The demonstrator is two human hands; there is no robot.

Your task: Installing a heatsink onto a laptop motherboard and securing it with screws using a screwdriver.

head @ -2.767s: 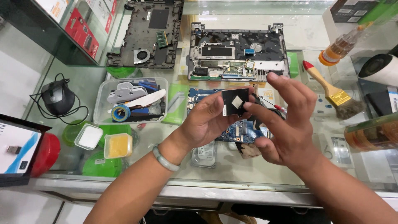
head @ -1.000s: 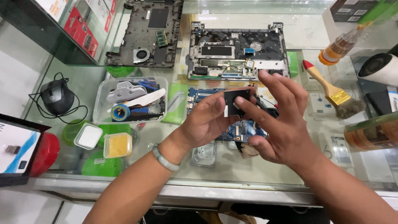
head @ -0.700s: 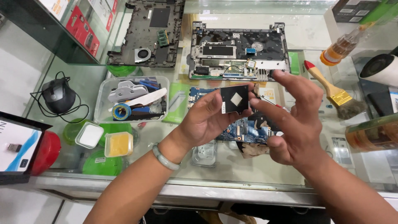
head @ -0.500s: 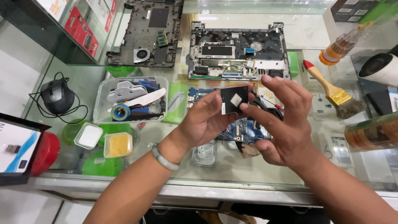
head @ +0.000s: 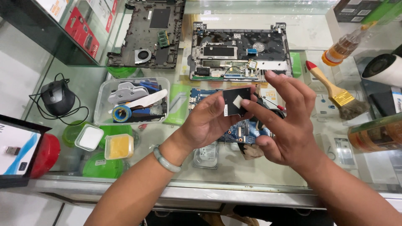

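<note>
black square part [head: 236,101] pinched by left hand [head: 207,121] fingers; right hand [head: 284,125] fingers loose, hiding blue board [head: 238,132].

Bright, even overhead light — soft shadows only. White glare washes the clear glass countertop [head: 318,29] at the far edge. Centre sharp; corners bend slightly with wide-lens distortion — no motion blur.

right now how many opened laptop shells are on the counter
2: the dark base shell with a fan at the back left, and the grey chassis beside it, back centre. Others may lie out of view.
</note>
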